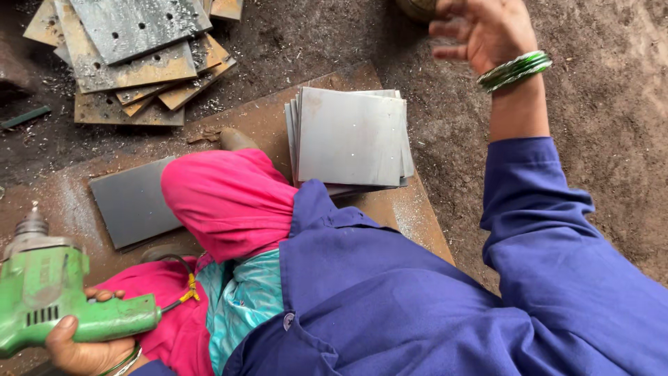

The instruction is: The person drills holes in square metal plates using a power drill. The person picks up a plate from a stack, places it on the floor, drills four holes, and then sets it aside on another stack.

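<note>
While left hand [83,345] grips green electric drill [49,296], right hand [483,28] spread, empty; drilled plates [136,56] piled far beyond drill, undrilled stack [351,136] below right hand.

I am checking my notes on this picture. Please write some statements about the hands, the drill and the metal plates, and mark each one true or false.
1. The left hand holds a green drill. True.
2. The right hand grips a grey plate. False: it is raised with loose fingers, holding no plate.
3. The stack of grey plates lies on a brown sheet. True.
4. The drilled plates are stacked upper right. False: they lie upper left.
</note>
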